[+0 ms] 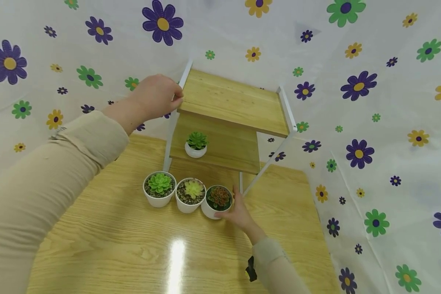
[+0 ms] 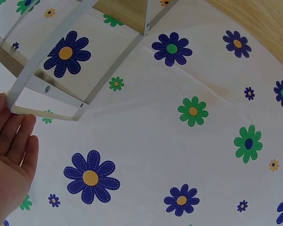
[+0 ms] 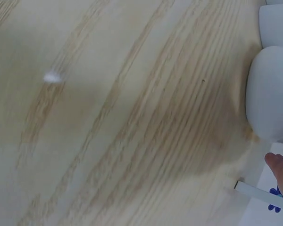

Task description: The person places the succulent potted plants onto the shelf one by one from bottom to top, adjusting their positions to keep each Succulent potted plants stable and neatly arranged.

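Observation:
My left hand (image 1: pixel 158 96) grips the upper left corner of a small shelf rack (image 1: pixel 235 98) with wooden boards and a white frame. The left wrist view shows that hand (image 2: pixel 12 143) with its fingers under the corner. At the rack's foot, my right hand (image 1: pixel 239 212) spreads thumb and fingers beside a white pot (image 1: pixel 210 212) with a reddish-brown succulent (image 1: pixel 219 197). In the right wrist view, a fingertip (image 3: pixel 276 162) shows just off the white pot (image 3: pixel 271 94). Firm contact is not plain.
Left of that pot stand a pot with a yellow-green succulent (image 1: pixel 193 188) and one with a bright green succulent (image 1: pixel 159 183). A small potted succulent (image 1: pixel 196 143) sits on the lower shelf. Flower-patterned cloth (image 1: pixel 353 143) hangs around the wooden table (image 1: pixel 125 245). A black object (image 1: pixel 250 269) lies by my right sleeve.

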### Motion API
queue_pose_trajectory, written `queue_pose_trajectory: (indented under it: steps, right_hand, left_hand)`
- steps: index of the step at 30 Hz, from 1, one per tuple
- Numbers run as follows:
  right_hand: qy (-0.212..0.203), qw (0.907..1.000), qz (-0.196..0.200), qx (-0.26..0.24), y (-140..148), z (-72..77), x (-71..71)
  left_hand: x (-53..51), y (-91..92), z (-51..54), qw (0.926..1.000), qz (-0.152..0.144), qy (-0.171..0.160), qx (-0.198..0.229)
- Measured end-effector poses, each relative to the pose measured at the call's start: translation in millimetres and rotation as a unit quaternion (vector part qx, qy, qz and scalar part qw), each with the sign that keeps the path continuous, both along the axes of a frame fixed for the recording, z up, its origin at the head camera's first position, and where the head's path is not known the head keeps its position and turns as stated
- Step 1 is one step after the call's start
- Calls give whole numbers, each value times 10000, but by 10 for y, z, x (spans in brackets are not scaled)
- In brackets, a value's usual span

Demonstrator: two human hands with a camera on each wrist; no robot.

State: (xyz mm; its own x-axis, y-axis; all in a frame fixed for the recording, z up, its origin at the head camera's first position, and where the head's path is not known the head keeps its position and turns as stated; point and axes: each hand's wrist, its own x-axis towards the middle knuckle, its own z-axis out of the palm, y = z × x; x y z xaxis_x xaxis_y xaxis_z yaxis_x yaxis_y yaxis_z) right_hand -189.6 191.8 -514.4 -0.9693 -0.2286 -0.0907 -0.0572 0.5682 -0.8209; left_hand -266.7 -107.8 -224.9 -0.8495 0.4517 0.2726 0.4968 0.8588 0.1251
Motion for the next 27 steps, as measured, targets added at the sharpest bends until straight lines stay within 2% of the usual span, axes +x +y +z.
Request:
queue_pose_trajectory:
  steps: [9,14,27]
  right_hand:
    - [144,9995,-81,-269,-80,-104,-15]
    - [151,9997,-123,-158,-104,-115,-14]
    - [303,9992,-269,-1,-36,-117,-13]
  left_hand:
    - [-18,13,-10,9999,-69,49,-92]
    - [-11,-5,-13,10000,-37,4,-71]
    - [-2,-5,-18,9999,-60,136,-15]
